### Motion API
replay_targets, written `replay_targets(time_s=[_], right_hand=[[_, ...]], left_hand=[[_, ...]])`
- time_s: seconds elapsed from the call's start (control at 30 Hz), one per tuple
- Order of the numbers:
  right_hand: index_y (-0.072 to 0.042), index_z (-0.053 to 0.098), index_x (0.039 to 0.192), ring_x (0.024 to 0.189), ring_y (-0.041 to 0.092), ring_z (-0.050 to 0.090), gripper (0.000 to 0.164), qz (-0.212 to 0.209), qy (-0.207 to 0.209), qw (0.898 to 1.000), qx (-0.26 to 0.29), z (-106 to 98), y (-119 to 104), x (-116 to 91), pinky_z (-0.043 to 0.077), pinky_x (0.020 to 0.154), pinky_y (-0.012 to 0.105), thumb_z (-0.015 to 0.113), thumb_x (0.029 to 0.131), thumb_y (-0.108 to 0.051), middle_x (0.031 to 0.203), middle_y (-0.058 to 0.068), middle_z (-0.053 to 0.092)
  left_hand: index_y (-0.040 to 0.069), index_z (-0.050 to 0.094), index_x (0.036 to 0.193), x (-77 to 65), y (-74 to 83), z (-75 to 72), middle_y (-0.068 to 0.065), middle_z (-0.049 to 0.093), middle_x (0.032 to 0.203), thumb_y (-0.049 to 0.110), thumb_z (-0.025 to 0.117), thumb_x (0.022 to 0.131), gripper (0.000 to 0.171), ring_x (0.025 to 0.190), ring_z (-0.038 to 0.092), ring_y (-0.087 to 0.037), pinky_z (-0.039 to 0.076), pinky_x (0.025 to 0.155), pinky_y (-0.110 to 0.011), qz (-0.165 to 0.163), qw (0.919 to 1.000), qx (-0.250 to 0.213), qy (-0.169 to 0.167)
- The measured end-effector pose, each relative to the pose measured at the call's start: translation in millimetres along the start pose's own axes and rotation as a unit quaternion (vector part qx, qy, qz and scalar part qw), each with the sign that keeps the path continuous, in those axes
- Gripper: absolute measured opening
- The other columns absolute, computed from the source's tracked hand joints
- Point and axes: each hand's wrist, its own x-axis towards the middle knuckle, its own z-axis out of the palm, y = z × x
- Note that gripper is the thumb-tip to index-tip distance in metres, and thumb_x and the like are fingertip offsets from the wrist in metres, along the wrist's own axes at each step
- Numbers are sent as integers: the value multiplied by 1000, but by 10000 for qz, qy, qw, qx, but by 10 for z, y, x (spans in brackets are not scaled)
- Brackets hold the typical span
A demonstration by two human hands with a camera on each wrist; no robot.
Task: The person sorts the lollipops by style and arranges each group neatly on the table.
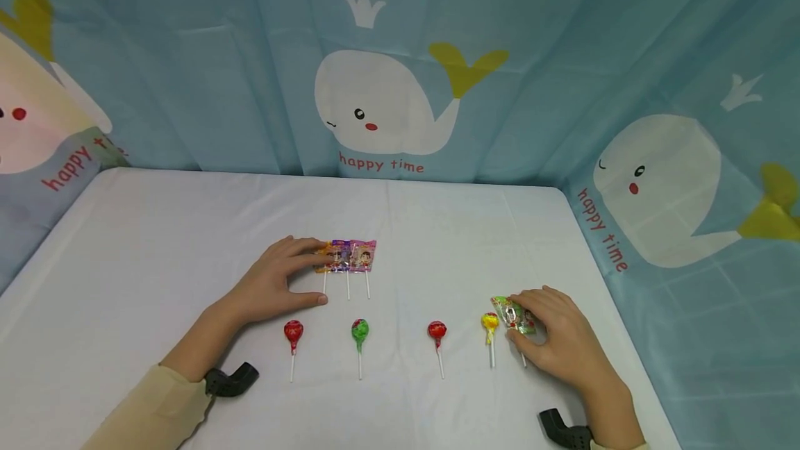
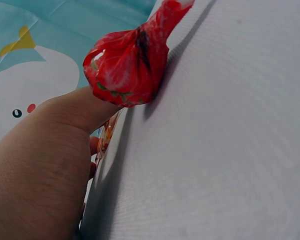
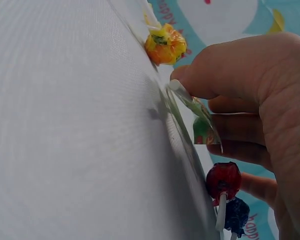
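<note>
My left hand [image 1: 281, 283] rests its fingertips on a row of flat-wrapped lollipops [image 1: 362, 255] in orange, purple and pink wrappers, its thumb held apart. A red ball lollipop [image 1: 293, 331] lies just below that thumb; it looms large in the left wrist view. On the right, my right hand [image 1: 556, 332] pinches a flat lollipop in a green wrapper [image 1: 505, 307], partly covered by the fingers. Beside it lies a yellow ball lollipop [image 1: 490, 321]. In the right wrist view, a dark red lollipop [image 3: 224, 179] and a dark blue lollipop [image 3: 237, 216] show by the outer fingers, hidden from the head view.
Between the hands, a green ball lollipop [image 1: 360, 330] and another red ball lollipop [image 1: 437, 330] lie on the white table [image 1: 400, 408], sticks toward me. A blue whale-print curtain [image 1: 250, 89] borders the table at the back and sides.
</note>
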Motion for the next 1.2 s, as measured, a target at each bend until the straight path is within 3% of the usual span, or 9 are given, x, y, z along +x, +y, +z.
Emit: replay_targets(time_s=[0.37,1.2], right_hand=[[-7,79,124,115,30,71,52,-191,182,9997,-11,-12,-4,47,45,116,53,94,76,-20,119,4,79],[-5,79,123,117,31,69,51,-625,384,9972,126,16,54,199,48,108,50,91,78,-24,119,5,77]], left_hand=[[26,72,147,2,-4,4,-3,54,160,57,91,84,73,154,41,-34,19,132,-62,2,10000,17,0],[26,72,146,-13,15,4,-3,55,161,57,90,85,71,154,42,-35,19,131,-64,-13,10000,-3,64]])
